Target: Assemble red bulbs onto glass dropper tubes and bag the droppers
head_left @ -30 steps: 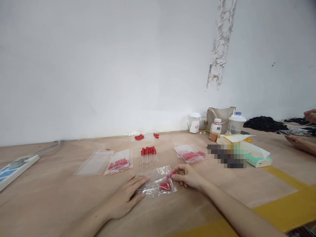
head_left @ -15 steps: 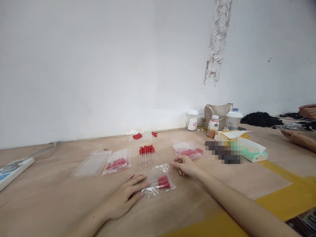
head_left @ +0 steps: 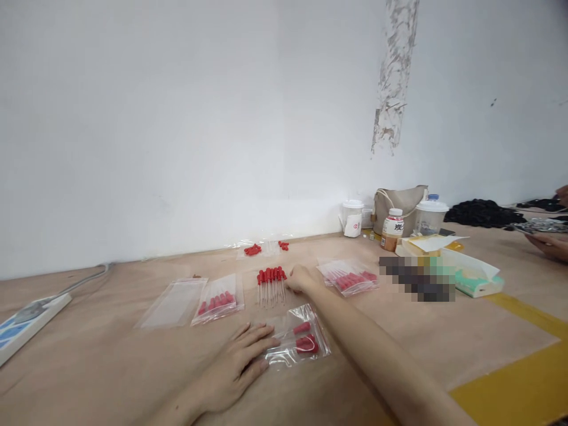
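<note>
A clear zip bag (head_left: pixel 284 358) lies flat in front of me with a few red-bulbed droppers (head_left: pixel 306 343) inside. Spread over its left end is my left hand (head_left: pixel 242 367), fingers stretched out and pressing the plastic. Behind the bag, a row of glass droppers with red rubber bulbs (head_left: pixel 270 275) rests on the table. My right hand (head_left: pixel 300 279) reaches over to the right end of that row with its fingers curled together beside the last dropper. The back of the hand hides whatever the fingertips pinch, if anything.
Filled dropper bags lie left (head_left: pixel 235 299) and right (head_left: pixel 348 278), beside flat clear bags (head_left: pixel 173 302). Loose red bulbs (head_left: pixel 252 249) sit by the wall. A power strip (head_left: pixel 35 325) is far left; cups, a bottle (head_left: pixel 392 229) and a tissue pack (head_left: pixel 477 278) stand right. Another person's hand (head_left: pixel 548 244) shows.
My right hand has moved from the zip bag's right edge forward and left to the dropper row. The left hand stays on the bag; the droppers inside have shifted apart. The view has turned slightly.
</note>
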A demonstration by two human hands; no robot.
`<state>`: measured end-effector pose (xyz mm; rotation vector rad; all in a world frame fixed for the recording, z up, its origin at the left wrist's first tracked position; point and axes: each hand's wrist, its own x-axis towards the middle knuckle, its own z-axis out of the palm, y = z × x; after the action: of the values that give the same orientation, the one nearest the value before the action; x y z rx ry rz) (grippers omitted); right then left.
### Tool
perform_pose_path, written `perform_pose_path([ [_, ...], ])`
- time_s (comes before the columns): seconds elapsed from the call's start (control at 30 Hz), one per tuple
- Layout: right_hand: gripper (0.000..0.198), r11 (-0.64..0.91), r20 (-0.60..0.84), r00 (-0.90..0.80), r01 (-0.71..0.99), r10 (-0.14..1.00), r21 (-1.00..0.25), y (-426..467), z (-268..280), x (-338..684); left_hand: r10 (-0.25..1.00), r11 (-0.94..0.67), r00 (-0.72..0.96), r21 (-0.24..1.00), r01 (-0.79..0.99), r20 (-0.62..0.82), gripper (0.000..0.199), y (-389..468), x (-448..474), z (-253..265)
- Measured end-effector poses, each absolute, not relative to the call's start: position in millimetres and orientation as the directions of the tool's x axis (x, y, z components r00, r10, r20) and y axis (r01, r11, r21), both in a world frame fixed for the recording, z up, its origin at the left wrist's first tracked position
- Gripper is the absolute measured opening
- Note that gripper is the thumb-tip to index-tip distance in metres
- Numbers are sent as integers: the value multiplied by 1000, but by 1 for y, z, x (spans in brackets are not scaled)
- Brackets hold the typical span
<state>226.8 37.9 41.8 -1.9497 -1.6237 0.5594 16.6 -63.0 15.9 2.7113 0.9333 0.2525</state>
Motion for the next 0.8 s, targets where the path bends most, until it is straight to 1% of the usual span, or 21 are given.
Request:
perform_pose_path([
  [0.2,28,-144,12,189,786,982,-602,45,41,225,605,-773,790,314,551,100,37,-62,16,15],
  [0.27,30,-139,2,178,780,984,-610,50,38,231,604,-774,791,311,551,101,37,-61,16,14],
  [0.43,17,-141,-52,145,716,988,-683,53,34,267,604,-776,790,304,553,107,37,-61,16,13],
  [0.47,18,-135,-52,140,692,989,-709,49,33,275,602,-778,790,308,548,115,37,-61,16,13],
  [0.53,28,-110,-30,135,640,990,-760,36,28,289,600,-780,790,313,542,127,37,-61,15,13],
  [0.6,43,-72,7,138,562,990,-824,18,19,298,597,-782,791,312,539,130,37,-60,16,13],
  [0.63,50,-48,30,149,496,988,-867,9,14,301,597,-783,792,308,540,128,37,-60,16,13],
  [0.7,61,45,98,196,255,976,-966,-9,2,303,596,-784,794,298,544,121,37,-60,16,13],
  [0.77,66,136,148,251,64,956,-989,-23,-8,302,596,-784,794,294,546,116,37,-60,17,13],
  [0.8,65,163,161,273,14,948,-986,-29,-12,300,594,-786,796,295,544,116,36,-60,17,13],
])
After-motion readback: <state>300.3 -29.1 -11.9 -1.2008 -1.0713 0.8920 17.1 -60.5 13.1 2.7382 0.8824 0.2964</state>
